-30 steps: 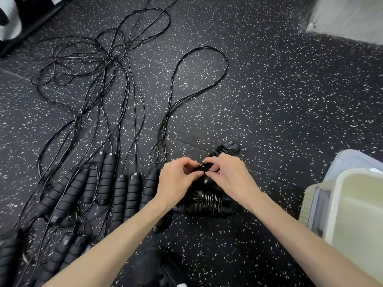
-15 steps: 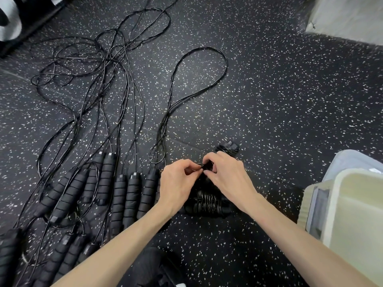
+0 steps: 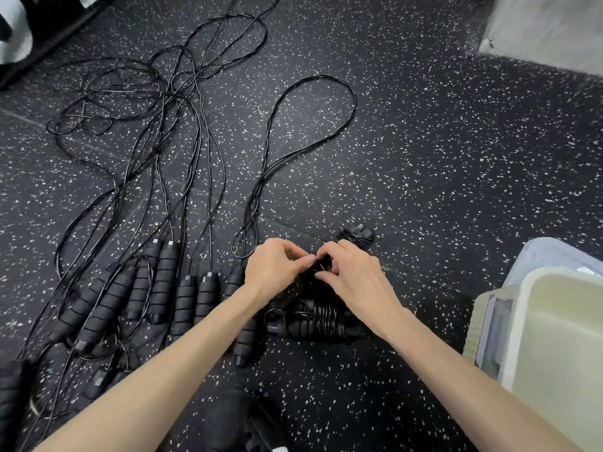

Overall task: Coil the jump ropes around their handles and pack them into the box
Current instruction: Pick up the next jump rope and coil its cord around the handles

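My left hand [image 3: 274,267] and my right hand [image 3: 350,274] meet fingertip to fingertip over a black jump rope bundle [image 3: 321,278] on the floor, both pinching its thin cord; the hands hide most of the bundle. Its far handle end [image 3: 357,234] sticks out beyond my right hand. A coiled jump rope [image 3: 313,322], cord wound around its two foam handles, lies just below my hands. Several uncoiled black foam handles [image 3: 163,288] lie in a row to the left, their cords [image 3: 182,119] spread out and tangled across the floor. The pale box [image 3: 535,337] stands at the right edge.
The floor is black rubber with white speckles [image 3: 440,177]. A clear plastic lid or bin edge [image 3: 548,252] shows behind the box. A pale block [image 3: 551,27] sits at the top right. My dark shoe [image 3: 235,425] is at the bottom centre.
My hands stay on the same bundle; the fingers have shifted slightly on the cord, closing together. The ropes on the floor have not moved.
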